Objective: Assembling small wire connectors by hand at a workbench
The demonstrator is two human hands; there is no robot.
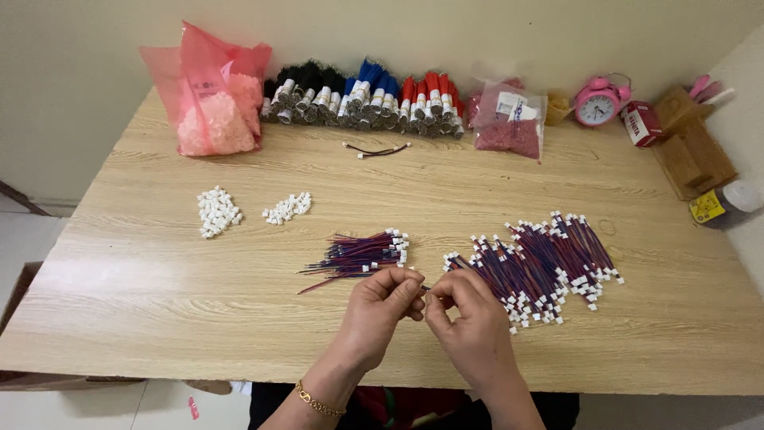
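My left hand (pixel 387 305) and my right hand (pixel 465 316) meet near the table's front edge, fingertips pinched together on a thin wire (pixel 426 287) between them; what sits at its end is hidden by my fingers. Just beyond my left hand lies a small bundle of red and blue wires (pixel 358 256) with white connectors at one end. To the right of my right hand spreads a larger pile of wires with white connectors at both ends (pixel 541 263). Two little heaps of white plastic connectors (pixel 216 212) (pixel 287 208) lie at mid-left.
At the back of the wooden table (pixel 159 295) stand a pink bag of pale parts (pixel 211 95), a row of black, blue and red wire bundles (pixel 366 94), a bag of red parts (pixel 509 119), a pink alarm clock (pixel 597 102), a red box (pixel 641 123), wooden blocks (pixel 692 151) and a bottle (pixel 728 203). One loose wire (pixel 376 150) lies nearby.
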